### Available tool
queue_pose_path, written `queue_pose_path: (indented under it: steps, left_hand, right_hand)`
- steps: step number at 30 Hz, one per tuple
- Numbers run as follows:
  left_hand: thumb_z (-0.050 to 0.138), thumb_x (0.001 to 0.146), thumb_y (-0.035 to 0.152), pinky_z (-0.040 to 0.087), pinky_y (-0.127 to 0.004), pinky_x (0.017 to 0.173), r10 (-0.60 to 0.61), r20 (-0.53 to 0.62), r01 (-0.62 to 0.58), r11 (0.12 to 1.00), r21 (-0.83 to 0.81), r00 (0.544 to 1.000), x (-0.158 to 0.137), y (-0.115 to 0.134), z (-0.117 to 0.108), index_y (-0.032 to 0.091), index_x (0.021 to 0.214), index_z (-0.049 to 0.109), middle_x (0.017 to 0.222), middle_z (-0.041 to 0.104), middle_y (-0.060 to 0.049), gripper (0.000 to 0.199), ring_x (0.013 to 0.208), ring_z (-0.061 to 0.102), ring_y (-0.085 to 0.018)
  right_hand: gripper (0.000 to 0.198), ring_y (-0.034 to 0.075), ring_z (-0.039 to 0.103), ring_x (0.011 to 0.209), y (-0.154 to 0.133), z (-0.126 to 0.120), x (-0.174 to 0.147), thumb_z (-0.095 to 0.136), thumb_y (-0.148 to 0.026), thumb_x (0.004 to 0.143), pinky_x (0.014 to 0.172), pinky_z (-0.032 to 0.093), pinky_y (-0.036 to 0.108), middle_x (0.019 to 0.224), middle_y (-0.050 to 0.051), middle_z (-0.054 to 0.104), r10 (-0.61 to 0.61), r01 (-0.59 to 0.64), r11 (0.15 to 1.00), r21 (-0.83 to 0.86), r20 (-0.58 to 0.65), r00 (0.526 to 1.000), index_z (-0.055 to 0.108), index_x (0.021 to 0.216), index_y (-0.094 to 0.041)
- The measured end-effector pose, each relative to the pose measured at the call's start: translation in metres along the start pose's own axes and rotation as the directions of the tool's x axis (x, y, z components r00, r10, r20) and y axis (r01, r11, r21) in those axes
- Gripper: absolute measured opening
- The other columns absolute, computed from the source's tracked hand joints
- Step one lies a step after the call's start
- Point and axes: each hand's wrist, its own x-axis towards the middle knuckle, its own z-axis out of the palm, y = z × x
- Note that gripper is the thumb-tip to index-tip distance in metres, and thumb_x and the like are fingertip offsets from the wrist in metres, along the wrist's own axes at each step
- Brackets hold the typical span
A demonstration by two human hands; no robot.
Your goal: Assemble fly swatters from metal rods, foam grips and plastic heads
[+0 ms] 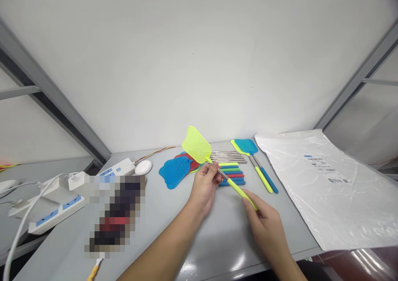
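Observation:
A yellow-green fly swatter (197, 146) with a metal shaft is held slantwise above the table, its perforated head up and to the left. My left hand (205, 185) is closed on the shaft just below the head. My right hand (263, 214) grips the yellow-green handle near its lower end. Behind my left hand lie loose swatter heads, a blue one (175, 171) on top of a red one (192, 161). Metal rods (228, 156) and several coloured handles (233, 176) lie in rows behind the swatter. Two whole swatters, blue (247, 145) and yellow-green (263, 178), rest to the right.
A white plastic mailing bag (311, 190) covers the table's right side. At left are power strips (59, 214) with cables, a round white object (143, 167) and a pixelated item (116, 214). A pale wall (192, 65) rises behind the grey table (224, 239).

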Motion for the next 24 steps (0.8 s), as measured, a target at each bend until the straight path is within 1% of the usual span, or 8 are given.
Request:
queue_pose_path:
  steps: [2, 5, 7, 9, 13, 18, 21, 24]
  left_hand:
    - [0.079, 0.07, 0.041, 0.042, -0.023, 0.062, 0.004, 0.018, -0.003, 1.0, -0.023, 1.0, 0.0, 0.0, 0.0, 0.016, 0.07, 0.062, 0.066, 0.052, 0.003, 0.03, 0.057, 0.048, -0.007]
    - [0.078, 0.071, 0.041, 0.043, -0.024, 0.063, 0.003, 0.044, -0.003, 1.0, -0.017, 0.999, 0.0, 0.001, 0.0, 0.016, 0.073, 0.064, 0.066, 0.052, 0.003, 0.029, 0.059, 0.048, -0.008]
    - [0.076, 0.073, 0.042, 0.043, -0.024, 0.064, 0.001, 0.054, -0.002, 1.0, 0.009, 0.999, -0.001, 0.001, 0.001, 0.015, 0.08, 0.068, 0.067, 0.052, 0.002, 0.029, 0.06, 0.048, -0.008]
    - [0.073, 0.075, 0.045, 0.043, -0.024, 0.064, 0.006, 0.068, -0.008, 1.0, 0.024, 0.998, -0.002, 0.001, 0.001, 0.015, 0.087, 0.071, 0.074, 0.055, 0.0, 0.032, 0.061, 0.048, -0.008]
    - [0.068, 0.079, 0.049, 0.043, -0.024, 0.064, 0.015, 0.091, -0.016, 1.0, 0.014, 0.996, -0.002, 0.002, 0.003, 0.017, 0.098, 0.072, 0.088, 0.059, -0.004, 0.038, 0.062, 0.048, -0.008]
    - [0.069, 0.079, 0.046, 0.043, -0.024, 0.063, -0.023, 0.108, 0.022, 1.0, 0.006, 0.994, -0.001, 0.002, 0.002, 0.019, 0.104, 0.072, 0.089, 0.061, -0.003, 0.038, 0.062, 0.049, -0.008]
    - [0.069, 0.079, 0.046, 0.043, -0.024, 0.063, -0.036, 0.086, 0.035, 0.999, 0.016, 0.996, 0.0, 0.002, 0.001, 0.019, 0.106, 0.071, 0.088, 0.061, -0.003, 0.038, 0.06, 0.05, -0.007]
    - [0.065, 0.082, 0.047, 0.044, -0.023, 0.064, -0.023, 0.047, 0.023, 1.0, 0.007, 0.999, -0.001, 0.002, 0.001, 0.02, 0.11, 0.07, 0.09, 0.061, -0.002, 0.04, 0.06, 0.049, -0.006]
  right_hand:
    - [0.04, 0.021, 0.065, 0.081, -0.001, 0.0, -0.001, 0.05, -0.047, 0.09, 0.071, 0.052, 0.027, 0.101, 0.008, 0.071, -0.024, 0.023, 1.0, -0.019, -0.043, 0.999, 0.07, 0.112, -0.02]
    - [0.04, 0.018, 0.061, 0.068, -0.001, -0.001, -0.001, 0.048, -0.047, 0.091, 0.062, 0.049, 0.026, 0.081, 0.005, 0.069, -0.042, 0.039, 0.998, -0.051, -0.051, 0.998, 0.07, 0.112, -0.019]
    - [0.041, 0.017, 0.059, 0.066, -0.001, -0.001, 0.0, 0.045, -0.045, 0.093, 0.06, 0.047, 0.025, 0.074, 0.004, 0.065, -0.049, 0.047, 0.997, -0.053, -0.036, 0.998, 0.068, 0.113, -0.018]
    - [0.041, 0.018, 0.059, 0.069, 0.0, -0.001, 0.001, 0.043, -0.044, 0.094, 0.061, 0.047, 0.025, 0.075, 0.004, 0.063, -0.044, 0.043, 0.998, -0.046, -0.025, 0.999, 0.067, 0.114, -0.017]
    - [0.04, 0.02, 0.061, 0.077, 0.003, 0.0, 0.003, 0.044, -0.046, 0.093, 0.065, 0.05, 0.026, 0.086, 0.007, 0.067, -0.007, 0.006, 1.0, -0.023, -0.01, 1.0, 0.066, 0.111, -0.017]
    - [0.041, 0.018, 0.059, 0.064, 0.005, -0.001, 0.005, 0.044, -0.048, 0.092, 0.059, 0.048, 0.026, 0.079, 0.005, 0.067, 0.064, -0.065, 0.997, -0.041, -0.03, 0.998, 0.064, 0.109, -0.018]
    - [0.042, 0.018, 0.059, 0.064, 0.009, -0.007, 0.009, 0.045, -0.05, 0.091, 0.056, 0.047, 0.025, 0.08, 0.004, 0.068, 0.065, -0.066, 0.997, -0.042, -0.029, 0.998, 0.064, 0.108, -0.018]
    - [0.042, 0.018, 0.058, 0.063, 0.015, -0.018, 0.016, 0.045, -0.05, 0.091, 0.055, 0.045, 0.026, 0.075, 0.003, 0.066, 0.055, -0.059, 0.994, -0.088, -0.041, 0.998, 0.064, 0.109, -0.018]
